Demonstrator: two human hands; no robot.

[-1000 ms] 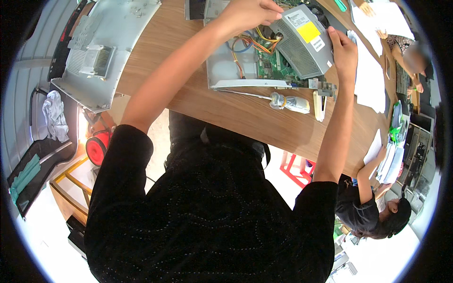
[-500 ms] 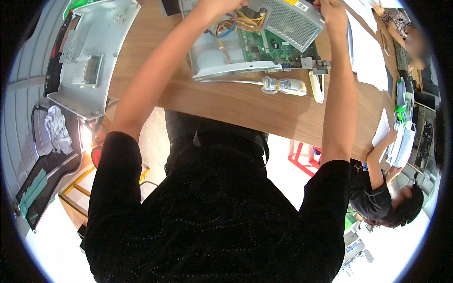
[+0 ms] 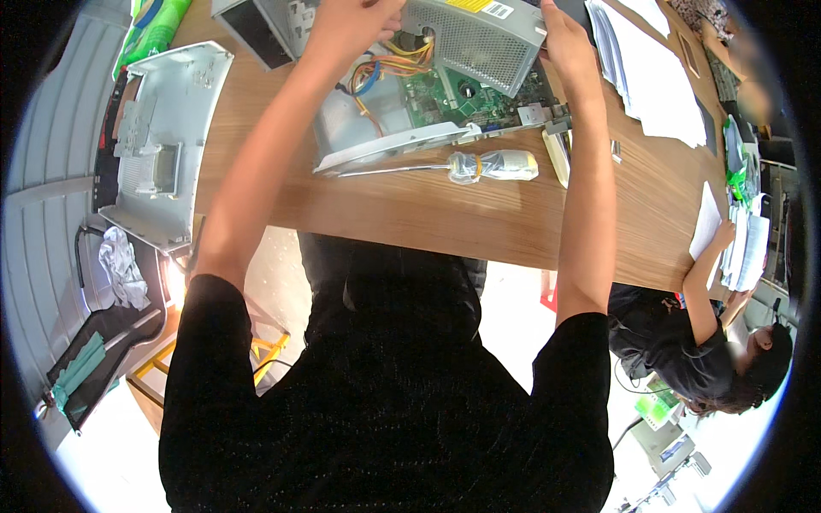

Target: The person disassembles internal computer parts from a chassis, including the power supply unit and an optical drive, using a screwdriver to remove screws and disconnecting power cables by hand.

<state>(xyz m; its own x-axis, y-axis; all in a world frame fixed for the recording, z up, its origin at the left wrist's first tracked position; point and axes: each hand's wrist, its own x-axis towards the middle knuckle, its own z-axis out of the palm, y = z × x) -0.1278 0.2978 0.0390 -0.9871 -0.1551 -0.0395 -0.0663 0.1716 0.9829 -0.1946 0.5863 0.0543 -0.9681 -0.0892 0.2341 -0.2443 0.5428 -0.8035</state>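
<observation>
Two bare hands are at one silver computer power supply, which leans over one green circuit board in the open metal case. The right hand grips its right end. The left hand has bent fingers by the left end, but I can't tell if they grip it. Hands at both ends probably help because the box is wide and could tip. Its wires, too tangled to count, hang toward the case. One screwdriver lies on the desk before the case, likely for easy reach. One metal cover lies left, maybe for more room.
</observation>
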